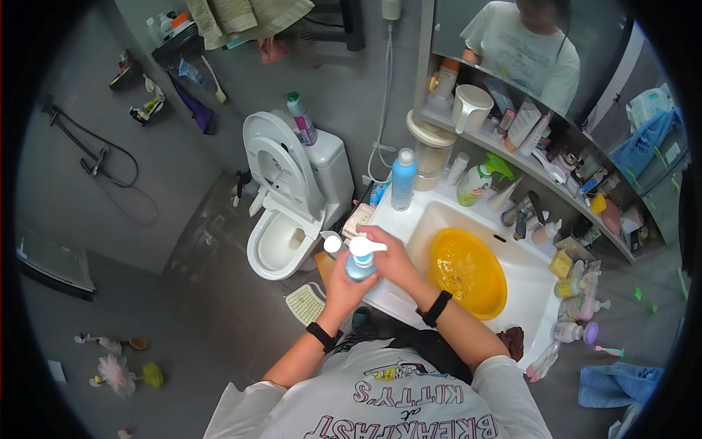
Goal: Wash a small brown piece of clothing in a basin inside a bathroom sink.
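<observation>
A light-blue pump bottle (359, 270) with a white pump head is held upright in front of my body, near the basin's left corner. My left hand (342, 291) is wrapped round its lower body. My right hand (393, 257) is closed on its upper part from the right, with fingers reaching behind the white pump head; their tips are partly hidden. Just left of the pump head shows a round white top (333, 244), and whether it belongs to a separate container I cannot tell.
The white basin (417, 245) holds a yellow washbowl (468, 272) with water, beside a tap (521, 212). A blue spray can (403, 179) and a green-topped spray bottle (475, 183) stand behind it. Several bottles line its right edge. The toilet (281, 238) stands left, lid raised.
</observation>
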A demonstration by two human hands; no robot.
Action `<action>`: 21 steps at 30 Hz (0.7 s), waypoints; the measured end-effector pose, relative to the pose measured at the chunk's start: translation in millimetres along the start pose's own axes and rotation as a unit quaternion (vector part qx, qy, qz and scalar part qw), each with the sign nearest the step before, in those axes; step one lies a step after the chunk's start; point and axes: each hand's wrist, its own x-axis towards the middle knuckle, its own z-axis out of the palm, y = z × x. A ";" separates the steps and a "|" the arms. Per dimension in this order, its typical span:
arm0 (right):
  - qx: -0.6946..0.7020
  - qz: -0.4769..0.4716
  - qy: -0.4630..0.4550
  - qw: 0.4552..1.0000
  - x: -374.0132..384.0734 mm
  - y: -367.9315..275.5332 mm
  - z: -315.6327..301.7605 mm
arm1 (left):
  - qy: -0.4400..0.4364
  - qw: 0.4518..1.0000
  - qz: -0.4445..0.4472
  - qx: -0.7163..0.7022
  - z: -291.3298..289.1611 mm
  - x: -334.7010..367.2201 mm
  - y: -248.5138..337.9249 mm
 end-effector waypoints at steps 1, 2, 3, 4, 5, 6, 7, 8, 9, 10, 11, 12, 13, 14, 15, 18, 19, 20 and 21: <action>0.104 0.112 -0.042 0.987 3.9 -0.9 -1.0 | -0.001 0.999 0.014 0.031 0.9 -1.9 5.2; 0.104 0.112 -0.045 0.987 -1.0 -1.7 1.5 | 0.012 0.998 0.010 0.065 2.8 -1.2 8.5; 0.039 0.076 0.001 0.996 -6.4 -2.5 5.3 | 0.016 0.998 0.013 0.065 3.9 -1.2 7.7; -0.026 0.037 0.045 0.998 -13.1 -2.3 9.1 | 0.044 0.996 0.003 0.082 5.8 -2.1 4.9; -0.091 -0.001 0.089 0.992 -20.4 -2.3 12.9 | 0.072 0.993 -0.008 0.097 7.1 -0.2 2.9; -0.135 -0.066 0.075 0.986 -34.0 -4.0 18.2 | 0.088 0.990 -0.077 0.079 7.4 0.9 7.7; -0.136 -0.069 0.072 0.986 -41.0 -8.1 20.8 | 0.093 0.990 -0.077 0.076 7.6 1.7 3.4; -0.169 -0.103 0.081 0.977 -45.5 -11.8 22.6 | 0.092 0.990 -0.059 0.094 7.2 3.2 -5.2; -0.201 -0.135 0.093 0.966 -47.8 -14.2 23.2 | 0.088 0.989 -0.039 0.112 6.0 3.9 -4.8; -0.174 -0.097 0.100 0.975 -39.2 -13.7 18.9 | 0.088 0.989 -0.039 0.112 7.1 1.8 -3.2; -0.174 -0.098 0.100 0.975 -33.4 -14.7 11.2 | 0.054 0.990 -0.007 0.128 8.6 -1.4 -0.5; -0.101 -0.015 0.096 0.990 -25.6 -19.6 2.3 | 0.020 0.989 0.026 0.145 7.6 -0.4 3.0; -0.026 0.068 0.091 0.993 -21.6 -21.5 -4.8 | 0.020 0.989 0.028 0.146 5.5 1.7 4.2; -0.036 0.057 0.088 0.994 -19.9 -16.2 -8.8 | -0.013 0.995 -0.001 0.096 2.0 4.7 4.9; -0.037 0.057 0.090 0.994 -19.9 -9.0 -12.7 | -0.049 0.997 -0.030 0.043 0.7 7.8 6.0; -0.040 0.031 0.080 0.996 -21.2 1.6 -21.8 | -0.082 0.994 0.009 0.069 -0.5 22.8 7.1; -0.027 0.043 0.074 0.996 -19.6 0.3 -25.7 | -0.075 0.991 0.051 0.097 0.4 25.3 7.8; -0.014 0.055 0.068 0.996 -20.2 -2.4 -28.3 | -0.059 0.990 0.066 0.111 1.8 29.1 9.1; -0.013 0.056 0.069 0.996 -21.9 -8.4 -28.6 | -0.060 0.990 0.065 0.112 0.9 35.0 10.2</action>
